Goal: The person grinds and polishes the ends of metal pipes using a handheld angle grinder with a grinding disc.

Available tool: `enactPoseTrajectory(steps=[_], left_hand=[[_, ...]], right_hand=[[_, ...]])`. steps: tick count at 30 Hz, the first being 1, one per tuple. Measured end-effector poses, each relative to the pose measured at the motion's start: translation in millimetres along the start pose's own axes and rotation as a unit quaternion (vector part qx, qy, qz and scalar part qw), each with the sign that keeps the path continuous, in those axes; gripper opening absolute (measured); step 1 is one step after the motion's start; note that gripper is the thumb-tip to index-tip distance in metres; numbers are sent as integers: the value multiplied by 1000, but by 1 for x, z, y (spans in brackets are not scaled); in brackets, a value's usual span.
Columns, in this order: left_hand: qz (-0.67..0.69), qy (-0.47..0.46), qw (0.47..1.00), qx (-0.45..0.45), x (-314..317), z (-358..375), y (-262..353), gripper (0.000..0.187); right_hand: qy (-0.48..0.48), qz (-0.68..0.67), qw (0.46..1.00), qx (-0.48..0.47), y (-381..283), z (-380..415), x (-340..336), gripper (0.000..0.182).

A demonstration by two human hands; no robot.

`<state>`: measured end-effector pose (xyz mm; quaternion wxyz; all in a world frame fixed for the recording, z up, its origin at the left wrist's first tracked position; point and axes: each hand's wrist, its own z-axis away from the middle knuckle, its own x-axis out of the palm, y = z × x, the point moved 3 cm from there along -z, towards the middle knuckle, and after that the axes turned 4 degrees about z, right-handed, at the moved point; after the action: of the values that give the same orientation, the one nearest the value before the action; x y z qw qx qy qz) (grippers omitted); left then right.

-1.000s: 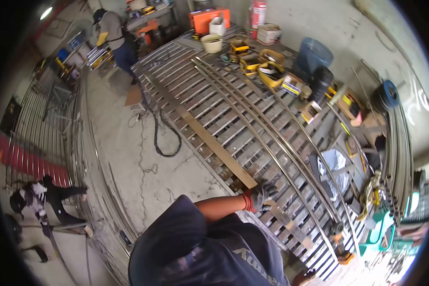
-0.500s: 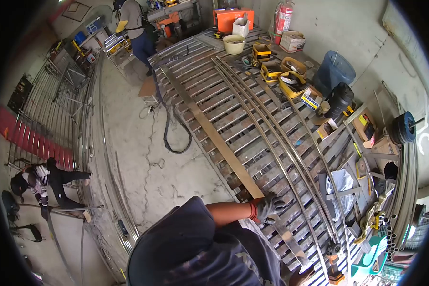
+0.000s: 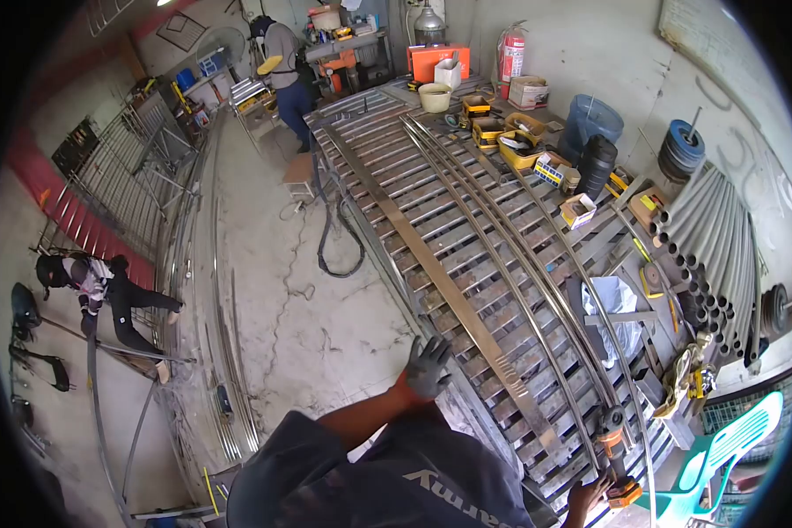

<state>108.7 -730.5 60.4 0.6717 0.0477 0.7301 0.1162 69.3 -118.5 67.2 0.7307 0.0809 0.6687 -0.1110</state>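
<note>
My left hand, in a grey work glove, is raised at the near edge of the slatted metal table with its fingers spread and nothing in them. Beside it, a long flat metal bar lies along the slats, with light marks towards its near end. At the bottom right, my right hand has its fingers closed at the lower body of an orange and black cordless angle grinder; part of the grip is hidden. Long thin metal tubes run along the table, close to the grinder.
Yellow bins, a bucket and small boxes stand at the table's far right. Stacked pipes and a green plastic chair are on the right. One co-worker stands at the back; another is on the left.
My left hand has come off the flat bar, moving left and up, and its fingers have spread. My right hand has come further into view beside the grinder. The camera view has shifted.
</note>
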Motion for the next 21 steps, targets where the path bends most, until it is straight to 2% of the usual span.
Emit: enactPoseTrajectory(steps=[1,3,4,5,7,9,11,13,16,19,20,21], left_hand=[[-30,-59,997,-28,17,29,-5,87],[-4,-126,990,-68,33,91,-9,87],[-17,-143,988,-59,53,131,-16,85],[-33,-158,986,-49,71,166,-27,83],[23,-229,967,-114,88,225,-34,80],[10,-271,948,-165,105,274,-46,78],[-24,-378,891,-249,94,295,-52,70],[38,-519,804,-287,103,307,-67,66],[155,-487,768,-386,84,323,-58,63],[110,-499,802,-309,112,331,-66,65],[89,-508,791,-329,80,315,-46,63],[73,-515,799,-302,82,307,-52,63]], right_hand=[[-35,13,999,28,3,1,6,89],[-38,25,999,21,16,-4,20,91],[-56,71,995,31,9,-1,10,93],[-63,79,995,17,10,-3,9,89],[-91,39,995,-9,17,-18,13,83],[-85,49,995,-35,5,-17,-7,65],[-104,49,993,-36,7,-21,-3,66],[-109,51,992,-45,11,-23,8,69],[-104,79,990,-52,15,-21,22,77],[-118,51,991,-38,16,-18,20,82],[-116,51,991,-35,12,-14,17,83],[-115,55,991,-30,10,-10,11,84]])
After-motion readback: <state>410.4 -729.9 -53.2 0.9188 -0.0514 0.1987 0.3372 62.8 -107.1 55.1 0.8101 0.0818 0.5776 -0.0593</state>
